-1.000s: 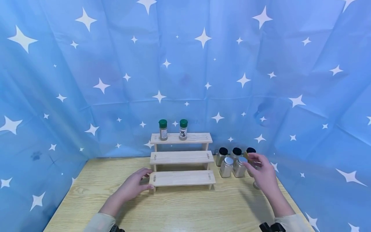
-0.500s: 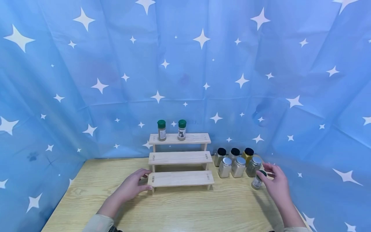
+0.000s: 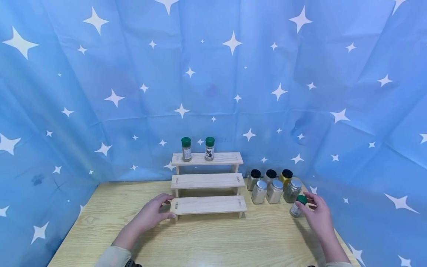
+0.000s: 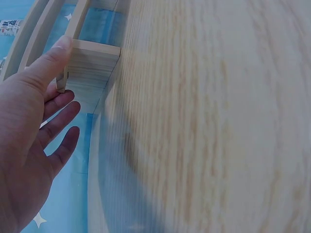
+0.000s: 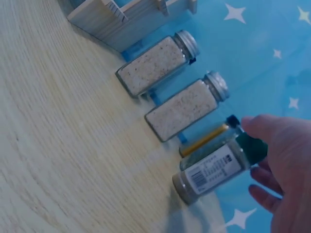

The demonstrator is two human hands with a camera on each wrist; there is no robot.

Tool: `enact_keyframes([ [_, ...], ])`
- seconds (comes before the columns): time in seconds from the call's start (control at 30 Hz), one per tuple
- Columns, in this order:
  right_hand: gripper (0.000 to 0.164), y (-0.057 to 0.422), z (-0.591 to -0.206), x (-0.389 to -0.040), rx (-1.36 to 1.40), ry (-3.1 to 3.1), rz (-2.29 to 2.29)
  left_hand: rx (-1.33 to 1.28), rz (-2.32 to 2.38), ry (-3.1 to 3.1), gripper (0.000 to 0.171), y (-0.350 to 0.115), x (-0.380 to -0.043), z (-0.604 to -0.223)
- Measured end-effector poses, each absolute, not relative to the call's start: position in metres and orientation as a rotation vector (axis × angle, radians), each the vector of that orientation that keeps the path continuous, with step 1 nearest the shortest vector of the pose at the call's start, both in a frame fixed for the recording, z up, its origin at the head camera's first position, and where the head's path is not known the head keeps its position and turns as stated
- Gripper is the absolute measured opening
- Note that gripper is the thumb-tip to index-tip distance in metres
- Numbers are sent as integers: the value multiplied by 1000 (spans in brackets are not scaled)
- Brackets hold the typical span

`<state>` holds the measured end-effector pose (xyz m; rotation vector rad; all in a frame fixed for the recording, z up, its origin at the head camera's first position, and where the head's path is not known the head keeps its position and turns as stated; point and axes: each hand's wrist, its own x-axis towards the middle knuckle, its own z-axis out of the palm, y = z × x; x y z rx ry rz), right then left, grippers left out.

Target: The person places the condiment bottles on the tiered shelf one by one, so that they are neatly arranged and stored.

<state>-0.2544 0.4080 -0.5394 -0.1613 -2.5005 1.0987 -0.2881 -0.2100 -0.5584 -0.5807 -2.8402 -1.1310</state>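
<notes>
My left hand [image 3: 154,213] grips the left end of the lowest step of a three-tier wooden shelf [image 3: 208,205]; in the left wrist view the thumb lies on the step's edge, with fingers behind it. At the right, my right hand [image 3: 317,214] pinches the green cap of a small spice bottle [image 3: 295,210] between thumb and fingers. The right wrist view shows the bottle's barcode label [image 5: 211,170], its base close to the table. Two similar green-capped bottles, a left one [image 3: 186,150] and a right one [image 3: 209,149], stand on the top step.
Several square glass jars are grouped right of the shelf: silver-lidded ones such as this pale jar [image 3: 275,192] in front, black-lidded ones such as the yellow jar [image 3: 285,178] behind. A blue star-patterned curtain [image 3: 213,74] hangs close behind the wooden table [image 3: 207,241].
My right hand has moved right and down from over the jars to the green-capped bottle and taken its cap. My left hand has stayed on the shelf.
</notes>
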Motion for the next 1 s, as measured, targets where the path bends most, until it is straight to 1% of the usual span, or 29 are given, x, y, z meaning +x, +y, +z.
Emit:
enact_keyframes([
  [0.17,63,414,-546,-258,-167,-2521,1137,-579,-1130,-2838,67,-210,-289,-558],
  [0.4,53,417,-553,-259,-134,-2500,1146,-587,-1140,-2835,68,-209,-289,-558],
  [0.53,51,417,-555,-258,-140,-2481,1151,-589,-1143,-2833,68,-209,-288,-557],
  [0.8,56,403,-544,-257,-234,-2420,1189,-589,-1143,-2831,67,-211,-288,-559],
  [1.0,51,392,-534,-260,-243,-2332,1199,-589,-1139,-2835,69,-211,-288,-559],
])
